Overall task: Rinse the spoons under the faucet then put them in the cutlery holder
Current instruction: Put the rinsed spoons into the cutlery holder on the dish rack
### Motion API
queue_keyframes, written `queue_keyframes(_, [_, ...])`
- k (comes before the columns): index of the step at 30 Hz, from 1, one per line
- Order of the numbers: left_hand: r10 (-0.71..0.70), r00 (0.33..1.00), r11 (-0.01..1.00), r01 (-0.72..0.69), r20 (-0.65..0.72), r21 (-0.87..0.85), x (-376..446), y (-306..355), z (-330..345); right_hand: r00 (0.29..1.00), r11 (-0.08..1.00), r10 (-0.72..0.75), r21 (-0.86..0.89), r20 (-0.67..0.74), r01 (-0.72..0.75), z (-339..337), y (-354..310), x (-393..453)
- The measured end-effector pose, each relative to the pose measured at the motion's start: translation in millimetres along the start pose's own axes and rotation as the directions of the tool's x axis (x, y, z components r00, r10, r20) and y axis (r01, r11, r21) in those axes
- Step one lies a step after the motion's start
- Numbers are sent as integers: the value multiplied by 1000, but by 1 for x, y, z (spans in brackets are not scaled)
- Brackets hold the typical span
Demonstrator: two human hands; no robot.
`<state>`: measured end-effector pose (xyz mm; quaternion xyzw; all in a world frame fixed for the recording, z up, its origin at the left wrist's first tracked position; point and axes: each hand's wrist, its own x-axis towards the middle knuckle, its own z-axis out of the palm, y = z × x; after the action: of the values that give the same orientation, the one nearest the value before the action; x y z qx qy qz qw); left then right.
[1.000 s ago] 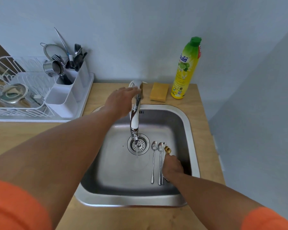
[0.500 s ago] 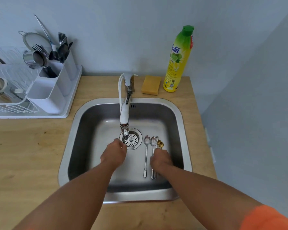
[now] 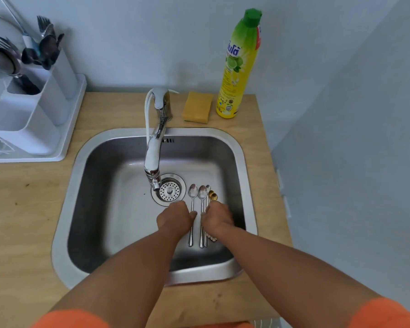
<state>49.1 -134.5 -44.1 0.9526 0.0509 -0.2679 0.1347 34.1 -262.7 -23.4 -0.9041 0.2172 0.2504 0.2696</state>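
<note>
Several spoons lie side by side on the floor of the steel sink (image 3: 246,176), just right of the drain (image 3: 169,189): two long silver spoons (image 3: 193,192), a third silver one and small gold spoons (image 3: 212,196). My left hand (image 3: 175,217) is down in the sink with curled fingers, its thumb on the leftmost spoon's handle. My right hand (image 3: 218,216) curls over the handles of the right-hand spoons; its fingertips are hidden. The faucet (image 3: 152,159) reaches out over the drain. The white cutlery holder (image 3: 31,114) stands at the far left, with forks and spoons in its rear slots.
A yellow sponge (image 3: 197,110) and a yellow-green dish soap bottle (image 3: 238,67) stand behind the sink. The holder sits on a white drainer tray (image 3: 68,138) with a wire rack at the left edge. A wooden counter (image 3: 21,209) surrounds the sink.
My left hand came off the faucet handle, dropped into the sink and slid right to the leftmost spoon. My right hand stayed on the spoon handles. The view moved closer.
</note>
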Motion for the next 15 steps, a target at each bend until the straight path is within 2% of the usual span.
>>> queue_keyframes(15, [-86,991,995,91,101,-44,-7,9,7,1000,1000,-9,-29,5,9,-4,-10,9])
